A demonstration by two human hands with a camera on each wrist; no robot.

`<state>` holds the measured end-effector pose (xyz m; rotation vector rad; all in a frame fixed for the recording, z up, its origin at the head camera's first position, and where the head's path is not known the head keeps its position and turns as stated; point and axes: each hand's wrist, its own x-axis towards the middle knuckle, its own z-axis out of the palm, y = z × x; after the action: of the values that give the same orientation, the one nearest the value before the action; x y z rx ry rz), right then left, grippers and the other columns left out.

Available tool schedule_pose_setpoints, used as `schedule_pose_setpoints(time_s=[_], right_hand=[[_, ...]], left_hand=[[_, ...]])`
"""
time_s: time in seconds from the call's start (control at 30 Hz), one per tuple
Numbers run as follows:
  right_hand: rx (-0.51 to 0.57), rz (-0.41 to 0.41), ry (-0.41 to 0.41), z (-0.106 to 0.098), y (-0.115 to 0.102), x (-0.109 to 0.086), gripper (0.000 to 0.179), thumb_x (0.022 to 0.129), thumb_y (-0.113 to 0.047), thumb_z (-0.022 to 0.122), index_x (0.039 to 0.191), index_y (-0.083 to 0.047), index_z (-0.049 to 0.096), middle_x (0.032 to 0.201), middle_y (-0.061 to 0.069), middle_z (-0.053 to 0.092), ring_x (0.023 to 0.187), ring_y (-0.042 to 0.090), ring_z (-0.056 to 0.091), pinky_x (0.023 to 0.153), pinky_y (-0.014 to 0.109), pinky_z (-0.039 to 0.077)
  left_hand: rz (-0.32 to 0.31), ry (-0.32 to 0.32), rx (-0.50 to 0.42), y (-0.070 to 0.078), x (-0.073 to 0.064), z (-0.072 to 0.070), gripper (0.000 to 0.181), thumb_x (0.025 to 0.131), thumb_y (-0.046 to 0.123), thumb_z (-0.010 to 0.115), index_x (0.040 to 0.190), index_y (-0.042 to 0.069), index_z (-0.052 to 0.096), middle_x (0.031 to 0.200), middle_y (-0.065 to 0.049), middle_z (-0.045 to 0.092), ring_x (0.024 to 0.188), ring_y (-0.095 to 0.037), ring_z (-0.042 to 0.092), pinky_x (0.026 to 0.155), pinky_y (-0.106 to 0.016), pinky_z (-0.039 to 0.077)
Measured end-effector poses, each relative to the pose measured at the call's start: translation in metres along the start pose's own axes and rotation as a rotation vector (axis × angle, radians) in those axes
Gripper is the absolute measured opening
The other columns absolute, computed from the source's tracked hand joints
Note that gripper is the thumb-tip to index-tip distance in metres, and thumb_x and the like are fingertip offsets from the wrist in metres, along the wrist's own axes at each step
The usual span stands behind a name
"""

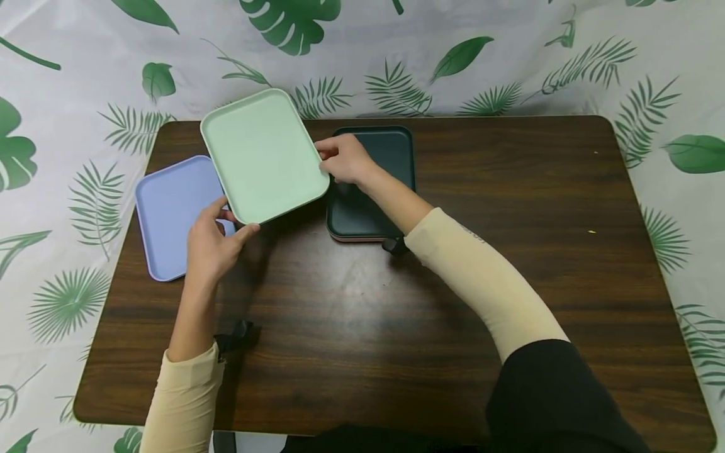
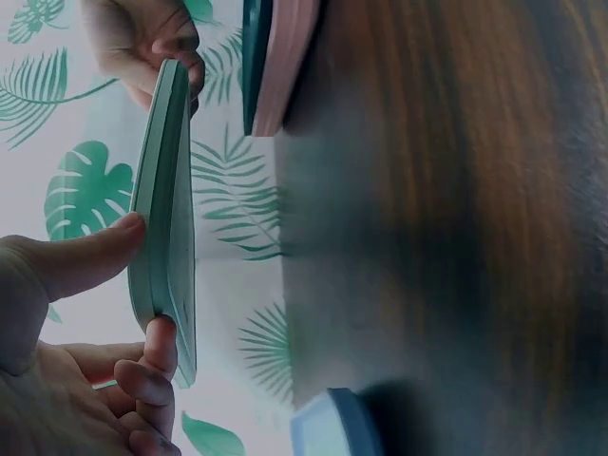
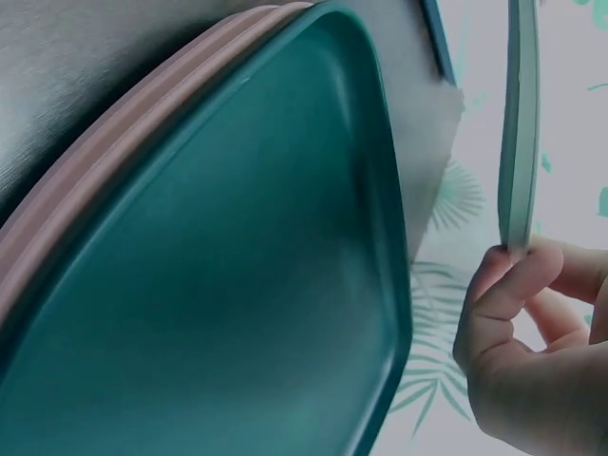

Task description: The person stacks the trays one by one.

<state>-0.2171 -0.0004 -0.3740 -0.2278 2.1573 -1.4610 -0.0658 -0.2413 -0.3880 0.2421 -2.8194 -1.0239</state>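
A light green square tray (image 1: 265, 154) is held up in the air, tilted, between both hands. My left hand (image 1: 212, 244) grips its near left corner, thumb on one face and fingers on the other, as the left wrist view shows. On the opposite side, my right hand (image 1: 348, 160) pinches the right edge between thumb and fingers. Under the left side of the green tray, a blue tray (image 1: 172, 220) lies on the table, partly covered from view. Beneath the right forearm rests a dark green tray (image 3: 247, 256), stacked on pink trays (image 3: 123, 128).
The brown wooden table (image 1: 527, 207) extends well to the right of the stack. A white cloth with green leaf prints (image 1: 215, 25) hangs behind it. Dark wrist mounts (image 1: 235, 335) sit on both forearms.
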Motion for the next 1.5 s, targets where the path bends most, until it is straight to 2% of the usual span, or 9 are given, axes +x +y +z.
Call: schedule_pose_setpoints(time_s=[0.2,0.4,0.73,0.97,1.17,1.5], right_hand=[[0.057,-0.024,0.006,-0.017,0.004,-0.021,0.045,0.091,-0.002,0.063,0.135,-0.011,0.061,0.104,0.007,0.061,0.072,0.02,0.052,0.069,0.043,0.049],[0.084,-0.017,0.022,-0.032,0.003,-0.042,0.044,0.089,-0.006,0.069,0.132,-0.014,0.065,0.104,0.005,0.063,0.086,0.027,0.057,0.073,0.046,0.051],[0.134,-0.004,0.06,-0.047,0.018,-0.067,0.043,0.086,-0.008,0.076,0.127,-0.015,0.068,0.102,0.006,0.066,0.091,0.018,0.059,0.063,0.037,0.054],[0.2,0.025,0.091,-0.052,0.033,-0.079,0.044,0.083,-0.007,0.079,0.126,-0.014,0.069,0.098,0.008,0.067,0.084,0.017,0.061,0.056,0.028,0.053],[0.23,0.024,0.121,-0.06,0.043,-0.087,0.043,0.083,-0.007,0.079,0.125,-0.012,0.069,0.098,0.009,0.068,0.083,0.016,0.063,0.058,0.028,0.055],[0.239,0.069,0.15,-0.076,0.067,-0.102,0.041,0.086,-0.007,0.076,0.126,-0.007,0.068,0.098,0.007,0.07,0.08,0.019,0.067,0.059,0.029,0.055]], left_hand=[[0.059,0.003,-0.02,0.013,-0.005,-0.002,0.065,0.079,0.02,0.084,0.136,0.005,0.057,0.095,-0.014,0.06,0.065,-0.015,0.037,0.062,-0.034,0.028],[0.1,-0.005,-0.03,0.026,-0.011,-0.005,0.067,0.078,0.016,0.085,0.138,0.004,0.056,0.097,-0.012,0.059,0.069,-0.018,0.037,0.065,-0.034,0.028],[0.196,-0.023,-0.044,0.037,-0.017,0.002,0.065,0.076,0.012,0.086,0.134,0.001,0.057,0.096,-0.012,0.057,0.069,-0.02,0.039,0.062,-0.032,0.029],[0.205,-0.062,-0.045,0.042,-0.017,0.007,0.068,0.076,0.012,0.086,0.137,0.004,0.056,0.095,-0.013,0.057,0.07,-0.019,0.037,0.062,-0.034,0.027],[0.211,-0.085,-0.045,0.046,-0.014,0.018,0.069,0.076,0.014,0.086,0.138,0.006,0.055,0.095,-0.012,0.058,0.07,-0.019,0.037,0.063,-0.036,0.028],[0.231,-0.142,-0.061,0.054,-0.013,0.041,0.072,0.075,0.018,0.087,0.139,0.012,0.055,0.098,-0.01,0.061,0.069,-0.02,0.039,0.06,-0.035,0.029]])
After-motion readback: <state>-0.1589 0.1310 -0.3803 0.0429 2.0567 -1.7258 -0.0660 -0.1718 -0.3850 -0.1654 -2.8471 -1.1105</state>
